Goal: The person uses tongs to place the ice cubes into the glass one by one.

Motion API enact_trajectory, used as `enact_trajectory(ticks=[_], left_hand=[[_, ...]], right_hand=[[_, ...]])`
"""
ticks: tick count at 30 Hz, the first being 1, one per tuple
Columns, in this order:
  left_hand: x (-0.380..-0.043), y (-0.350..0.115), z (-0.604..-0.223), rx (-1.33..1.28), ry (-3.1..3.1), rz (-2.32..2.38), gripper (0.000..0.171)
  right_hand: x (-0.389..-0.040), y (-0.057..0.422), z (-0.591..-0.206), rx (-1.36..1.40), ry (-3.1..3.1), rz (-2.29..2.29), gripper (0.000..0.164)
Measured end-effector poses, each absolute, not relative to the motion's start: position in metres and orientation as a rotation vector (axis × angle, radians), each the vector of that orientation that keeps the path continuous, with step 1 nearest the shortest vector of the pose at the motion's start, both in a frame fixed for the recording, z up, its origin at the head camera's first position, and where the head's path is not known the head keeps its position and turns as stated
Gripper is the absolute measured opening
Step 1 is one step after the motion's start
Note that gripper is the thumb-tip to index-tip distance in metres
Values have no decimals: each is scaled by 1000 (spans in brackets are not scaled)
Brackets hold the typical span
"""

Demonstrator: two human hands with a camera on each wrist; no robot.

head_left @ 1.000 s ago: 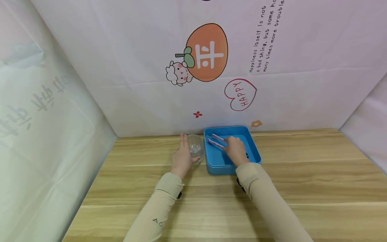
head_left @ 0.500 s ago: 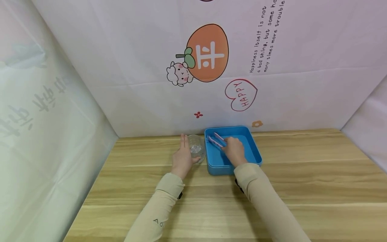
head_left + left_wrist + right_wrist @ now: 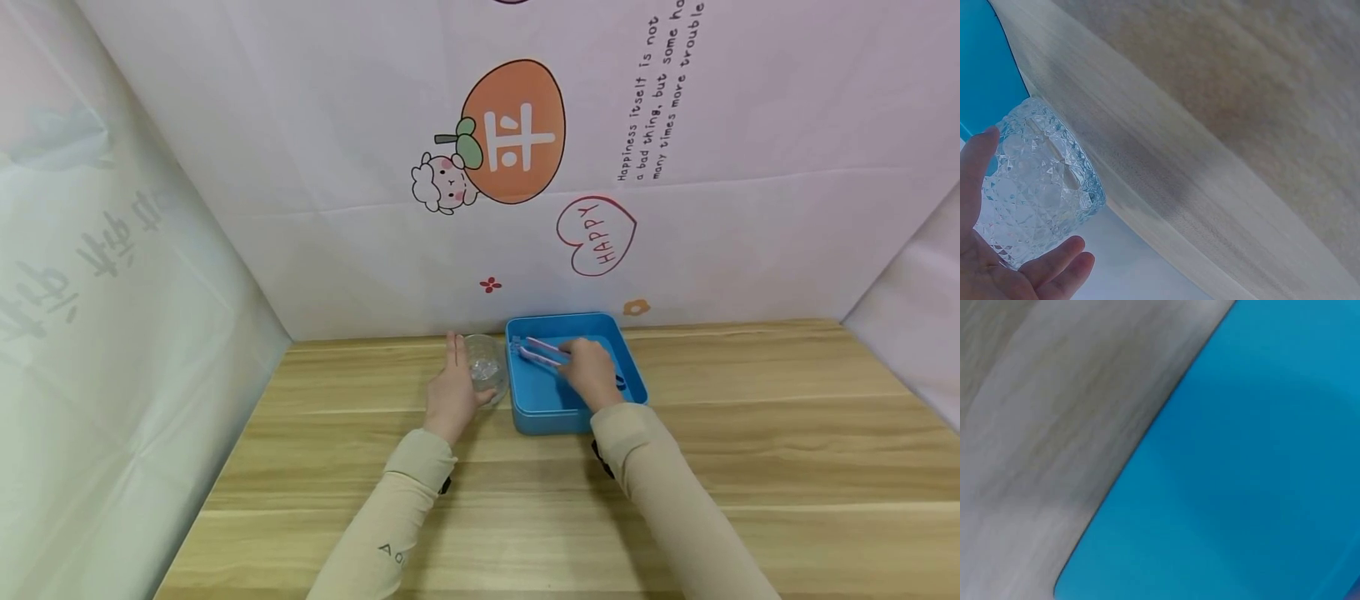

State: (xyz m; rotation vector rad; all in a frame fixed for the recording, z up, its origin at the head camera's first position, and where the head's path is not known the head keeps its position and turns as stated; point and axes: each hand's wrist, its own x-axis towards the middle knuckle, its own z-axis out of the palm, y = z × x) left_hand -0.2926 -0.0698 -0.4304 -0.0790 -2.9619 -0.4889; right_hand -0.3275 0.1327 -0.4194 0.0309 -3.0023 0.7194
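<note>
My left hand [image 3: 450,393] holds a clear cut-glass bowl [image 3: 486,367], thumb at the near side and fingers along the left. In the left wrist view the faceted glass [image 3: 1041,181] sits between thumb and fingertips. Inside the bowl lie small clear pieces. Over the blue box [image 3: 551,423] my right hand [image 3: 588,371] grips pink tweezers [image 3: 542,360]; their two arms are spread and point left. By the tips, at the box's left wall, is a small clear piece [image 3: 515,343]. The right wrist view shows only the blue box [image 3: 1210,487] and the table, my hand out of frame.
The blue box stands close against the bowl's right side, near the back wall [image 3: 360,267]. Under both is a wood-grain table [image 3: 510,517]. A small black thing [image 3: 620,382] shows beside my right wrist. Printed cloth hangs at the back and left.
My right hand has shifted slightly right, and the tweezers have turned to lie more level, their arms still apart. My left hand and the bowl have stayed in place.
</note>
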Motion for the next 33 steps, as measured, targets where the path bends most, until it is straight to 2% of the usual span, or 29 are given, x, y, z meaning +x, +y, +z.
enact_trajectory(ticks=[33], left_hand=[[-293, -70, -429, -77, -2961, -457, 104]], right_hand=[[-335, 128, -424, 136, -3050, 698, 36]])
